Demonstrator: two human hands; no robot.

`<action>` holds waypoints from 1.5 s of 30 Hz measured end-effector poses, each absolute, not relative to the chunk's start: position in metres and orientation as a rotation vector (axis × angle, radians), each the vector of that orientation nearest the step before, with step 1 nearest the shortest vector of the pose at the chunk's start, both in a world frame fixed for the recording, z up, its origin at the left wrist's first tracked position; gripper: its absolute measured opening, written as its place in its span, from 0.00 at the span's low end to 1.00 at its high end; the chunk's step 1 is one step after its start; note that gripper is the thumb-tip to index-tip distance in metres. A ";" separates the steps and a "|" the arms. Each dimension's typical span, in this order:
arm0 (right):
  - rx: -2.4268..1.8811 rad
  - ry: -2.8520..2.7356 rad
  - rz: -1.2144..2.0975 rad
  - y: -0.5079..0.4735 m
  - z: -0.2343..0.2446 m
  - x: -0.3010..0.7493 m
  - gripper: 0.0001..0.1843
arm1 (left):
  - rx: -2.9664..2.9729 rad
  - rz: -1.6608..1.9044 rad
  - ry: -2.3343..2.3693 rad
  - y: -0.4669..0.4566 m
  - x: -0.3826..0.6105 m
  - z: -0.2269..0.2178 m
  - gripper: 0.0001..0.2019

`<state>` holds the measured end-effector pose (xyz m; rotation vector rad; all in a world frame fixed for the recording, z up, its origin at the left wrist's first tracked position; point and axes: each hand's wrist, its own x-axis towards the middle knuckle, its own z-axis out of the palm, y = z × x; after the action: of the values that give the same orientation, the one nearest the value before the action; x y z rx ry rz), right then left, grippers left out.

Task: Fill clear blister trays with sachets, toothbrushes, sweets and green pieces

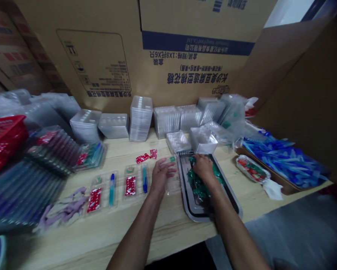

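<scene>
A: A big cardboard box (pixel 101 18) stands behind a pale wooden worktop (pixel 163 234), with stacked plastic trays (pixel 141 119) lined up before it.

B: From the head camera, where's the left hand (pixel 160 174)?

A: At the edge of a clear tray (pixel 172 185), fingers spread loosely apart. A green packet (pixel 172 159) lies in that tray's far end.

B: And the right hand (pixel 203 167)?

A: Down among the green packets (pixel 199 185) in the metal tray (pixel 187 208), just beside. Its fingertips are hidden; I can't tell whether they're gripping one.

B: Left of those?

A: Two filled trays (pixel 137 183), each with a red packet and blue pen.
</scene>
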<state>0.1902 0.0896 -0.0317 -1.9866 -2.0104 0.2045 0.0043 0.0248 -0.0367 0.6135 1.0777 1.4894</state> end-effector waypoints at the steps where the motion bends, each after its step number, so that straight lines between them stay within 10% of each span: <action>1: -1.990 -1.997 0.198 0.090 -0.036 0.189 0.22 | 0.605 1.485 1.073 0.025 0.004 -0.036 0.25; 8: -1.870 -1.799 0.184 0.097 -0.043 0.199 0.19 | 0.555 1.505 1.047 0.025 0.001 -0.037 0.25; 16: -1.131 -1.551 1.029 0.081 -0.031 0.169 0.14 | 0.656 1.650 1.129 0.023 0.007 -0.040 0.23; 45: -1.150 -1.888 0.366 0.043 -0.037 0.124 0.17 | 0.703 1.706 1.174 0.021 0.018 -0.048 0.19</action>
<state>0.1241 0.0428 -0.0367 -1.1499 -1.8882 0.3657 0.0185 0.0208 -0.0478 0.7032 1.1744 1.7060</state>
